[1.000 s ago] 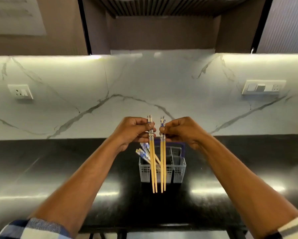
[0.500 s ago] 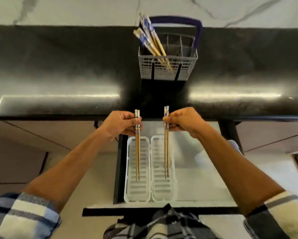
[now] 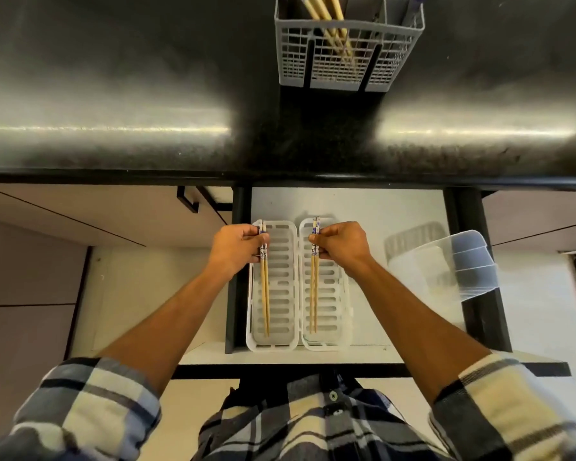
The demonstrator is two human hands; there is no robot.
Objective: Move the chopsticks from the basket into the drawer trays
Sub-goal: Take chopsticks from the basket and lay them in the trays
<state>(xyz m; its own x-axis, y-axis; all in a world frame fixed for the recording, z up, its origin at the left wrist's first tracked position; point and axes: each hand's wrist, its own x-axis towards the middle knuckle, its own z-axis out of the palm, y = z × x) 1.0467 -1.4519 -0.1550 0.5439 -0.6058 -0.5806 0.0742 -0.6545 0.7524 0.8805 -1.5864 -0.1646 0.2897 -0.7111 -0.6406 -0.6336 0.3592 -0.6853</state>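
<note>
View: looking straight down from the person's head, forearms in rolled plaid sleeves reaching up from the bottom of the frame
Left hand [image 3: 238,249]: closed around the patterned top ends of a pair of chopsticks [image 3: 264,294], left of centre
Left pair: lies lengthwise over the left tray [image 3: 273,344], along its left side, tips pointing toward the bottom of the frame; whether the tips touch the tray floor cannot be told
Right hand [image 3: 341,244]: closed, fingers pinching the patterned top ends of a second pair of chopsticks [image 3: 314,294], just right of centre
Right pair: lies lengthwise over the right tray [image 3: 333,344], near its left side, tips toward the bottom of the frame
Trays: two white slotted trays side by side, touching, at the left of the open drawer [image 3: 363,207] in the middle of the frame
Clear container [image 3: 463,261]: see-through plastic, at the right side of the drawer, well apart from the hands
Surface [image 3: 113,94]: dark and glossy, filling the upper half of the frame
Basket [image 3: 333,64]: grey mesh, standing on the surface at upper centre
Remaining chopsticks [image 3: 330,18]: several leaning in the basket's left part, their tops cut off by the upper edge
</note>
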